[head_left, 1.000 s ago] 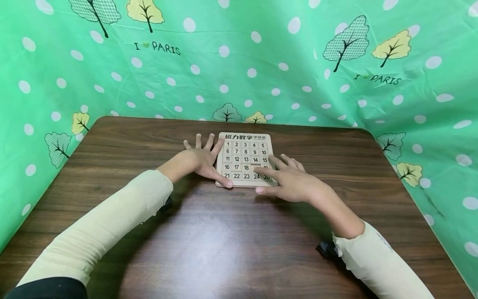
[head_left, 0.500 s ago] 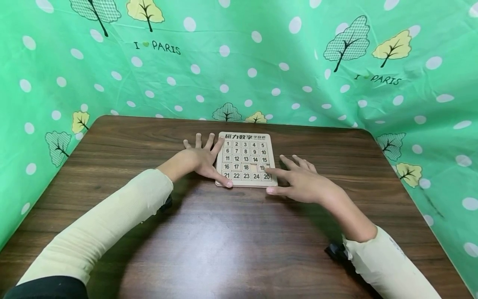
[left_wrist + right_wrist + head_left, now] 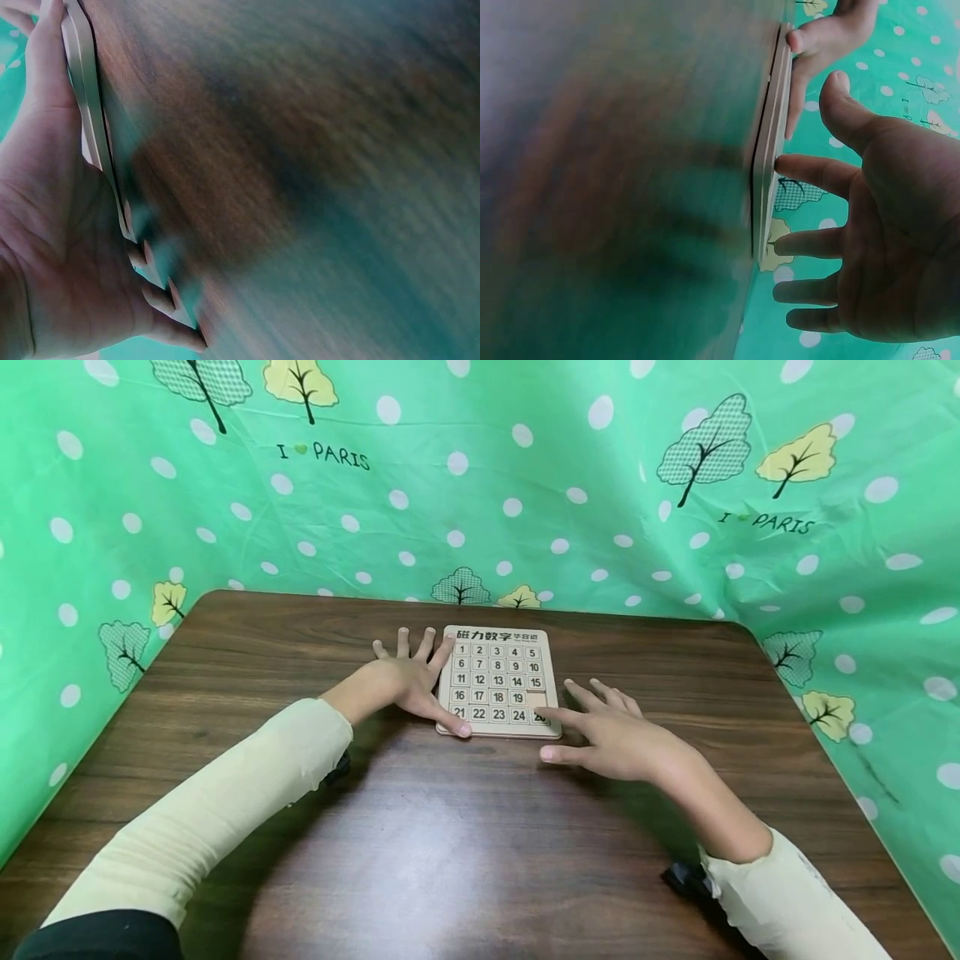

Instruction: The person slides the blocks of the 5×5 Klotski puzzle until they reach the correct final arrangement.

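Note:
A light wooden number slide puzzle (image 3: 498,732) lies flat on the table, numbered tiles in rows and the vacant square right of tile 19 (image 3: 517,698). My left hand (image 3: 412,681) has its fingers spread along the puzzle's left side, with the thumb on the lower left corner and the index finger by the upper left corner. With fingers extended, my right hand (image 3: 618,739) touches tile 20 (image 3: 535,721) with the index fingertip, which partly covers its number. In the right wrist view, that fingertip meets the top face of the puzzle (image 3: 771,157).
The dark wood table (image 3: 420,860) extends around the puzzle on all sides. Behind it hangs a green dotted cloth (image 3: 480,485) printed with trees, which also drops past the table's left and right edges.
Tile 19 has slid left, so the vacant square is now at the row's right end. My right hand moved right, then its index finger came down to tile 20. The left hand stays put.

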A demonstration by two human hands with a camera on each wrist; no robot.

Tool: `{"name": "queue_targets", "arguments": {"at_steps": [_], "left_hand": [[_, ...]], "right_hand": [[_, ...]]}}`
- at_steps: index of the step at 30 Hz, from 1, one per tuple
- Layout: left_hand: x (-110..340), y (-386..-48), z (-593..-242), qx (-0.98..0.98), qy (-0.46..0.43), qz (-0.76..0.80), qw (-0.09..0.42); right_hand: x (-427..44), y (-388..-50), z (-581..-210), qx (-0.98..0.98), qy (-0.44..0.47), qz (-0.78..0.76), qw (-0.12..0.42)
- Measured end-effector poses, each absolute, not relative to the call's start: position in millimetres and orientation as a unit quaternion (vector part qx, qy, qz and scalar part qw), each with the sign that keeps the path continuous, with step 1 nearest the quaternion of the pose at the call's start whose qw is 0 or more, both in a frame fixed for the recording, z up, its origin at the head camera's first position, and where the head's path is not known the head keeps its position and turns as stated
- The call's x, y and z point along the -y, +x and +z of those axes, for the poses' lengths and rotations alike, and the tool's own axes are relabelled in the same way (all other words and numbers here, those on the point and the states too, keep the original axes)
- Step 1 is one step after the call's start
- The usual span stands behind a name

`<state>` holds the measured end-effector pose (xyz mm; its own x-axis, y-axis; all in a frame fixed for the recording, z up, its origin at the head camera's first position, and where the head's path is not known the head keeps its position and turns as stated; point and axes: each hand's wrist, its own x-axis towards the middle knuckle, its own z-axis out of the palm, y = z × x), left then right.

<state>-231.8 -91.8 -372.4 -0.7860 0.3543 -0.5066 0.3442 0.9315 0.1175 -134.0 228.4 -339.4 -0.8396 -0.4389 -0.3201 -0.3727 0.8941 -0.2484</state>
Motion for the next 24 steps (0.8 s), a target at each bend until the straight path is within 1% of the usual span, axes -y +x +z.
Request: {"name": "queue_targets", "arguments": {"at_steps": [5, 11, 15, 24], "left_hand": [[92.3, -234.4, -375.2, -0.946, 0.179, 0.004, 0.272], [90.7, -241.6, -383.2, -0.944, 0.173, -0.009, 0.280], [90.7, -237.8, -380.2, -0.944, 0.178, 0.002, 0.279], [93.1, -235.4, -380.4, -0.943, 0.179, 0.011, 0.279]], "right_hand": [[-232.4, -128.5, -341.9, -0.954, -0.211, -0.093, 0.189], [-229.2, -139.5, -345.3, -0.959, -0.207, -0.075, 0.179], [-228.1, -147.2, -347.8, -0.962, -0.203, -0.059, 0.175], [-231.2, -147.3, -351.6, -0.959, -0.195, -0.079, 0.188]]}}
